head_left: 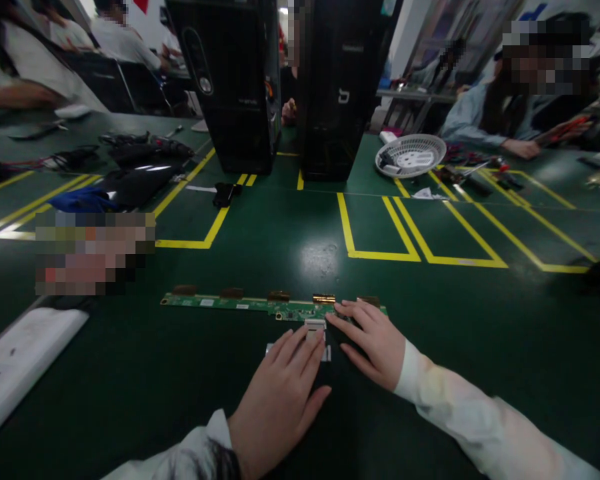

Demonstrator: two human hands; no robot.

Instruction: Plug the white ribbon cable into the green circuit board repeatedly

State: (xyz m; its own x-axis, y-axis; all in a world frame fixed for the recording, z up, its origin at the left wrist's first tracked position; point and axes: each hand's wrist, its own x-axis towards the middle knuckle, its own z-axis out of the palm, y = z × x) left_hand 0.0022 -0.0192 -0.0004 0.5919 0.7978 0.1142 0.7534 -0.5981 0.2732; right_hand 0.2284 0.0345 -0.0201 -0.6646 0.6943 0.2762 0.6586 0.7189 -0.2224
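A long, narrow green circuit board (pixel 250 304) lies on the dark green table, with several copper-brown flex tabs (pixel 324 299) along its far edge. A whitish flat cable (pixel 326 352) extends toward me from a connector (pixel 315 324) at the board's near edge. My left hand (pixel 285 383) rests over that cable, fingers stretched forward with their tips by the connector; it hides most of the cable. Spread fingers of my right hand (pixel 373 337) lie on the board's right part, covering some of it. Neither hand is wrapped around anything.
Two black computer towers (pixel 235 87) (pixel 337 93) stand at the back. A white basket (pixel 411 157) with small parts sits right of them. At left are a blue cloth-like item (pixel 85 199), dark cables (pixel 70 159) and a long white piece (pixel 25 360). Other people sit around; yellow tape marks the table.
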